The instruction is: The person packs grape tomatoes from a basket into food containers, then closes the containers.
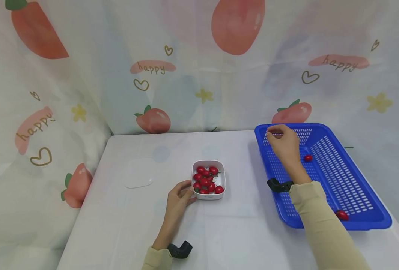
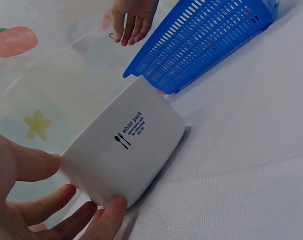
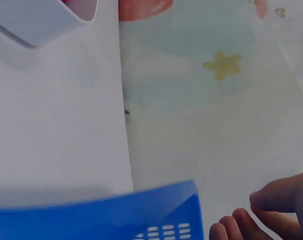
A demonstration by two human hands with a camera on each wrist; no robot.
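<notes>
A white plastic container (image 1: 208,197) with several cherry tomatoes (image 1: 205,182) in it stands upright mid-table. My left hand (image 1: 178,200) holds its near left corner, the thumb up by the rim and the fingers lower on the wall. In the left wrist view, printed words show on the container's side (image 2: 136,145). Over the far left part of a blue basket (image 1: 383,221) is my right hand (image 1: 285,146), its fingers loosely bent. Nothing shows between the thumb and fingers in the right wrist view. Inside the basket lie a cherry tomato (image 1: 308,158) and another tomato (image 1: 342,215), partly hidden by the sleeve.
A clear lid-like piece (image 1: 138,184) lies on the white tabletop (image 1: 128,217), left of the container. A printed curtain (image 1: 199,93) hangs behind the table and along its left. The basket's perforated walls rise at the table's right side.
</notes>
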